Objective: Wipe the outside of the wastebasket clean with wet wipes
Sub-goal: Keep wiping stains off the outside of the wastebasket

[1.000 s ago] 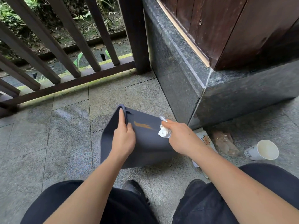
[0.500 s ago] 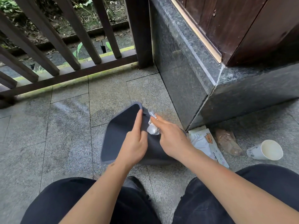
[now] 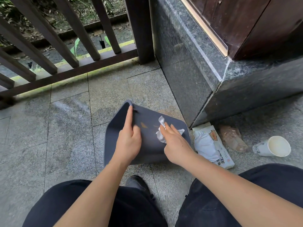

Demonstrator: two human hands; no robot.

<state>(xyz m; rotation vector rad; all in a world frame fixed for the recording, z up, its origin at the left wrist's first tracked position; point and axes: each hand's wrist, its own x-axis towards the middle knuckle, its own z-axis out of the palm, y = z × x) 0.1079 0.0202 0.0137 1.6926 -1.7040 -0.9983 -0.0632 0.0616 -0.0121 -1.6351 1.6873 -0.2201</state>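
A dark blue wastebasket (image 3: 147, 149) lies on its side on the stone floor in front of my knees. A brownish streak (image 3: 144, 125) marks its upward-facing side. My left hand (image 3: 129, 136) grips the basket along its left edge, with the index finger stretched up to the top corner. My right hand (image 3: 175, 145) presses a crumpled white wet wipe (image 3: 161, 133) flat against the basket's side, just right of the streak.
A pack of wet wipes (image 3: 211, 145) lies right of the basket. Beyond it are a crumpled plastic bag (image 3: 232, 138) and a tipped paper cup (image 3: 273, 146). A dark stone plinth (image 3: 205, 76) rises at the right. A wooden railing (image 3: 65, 51) runs along the back.
The basket has turned back so its stained side faces up. My right hand with the wipe moved right across that side, away from my left hand, and flattened out.
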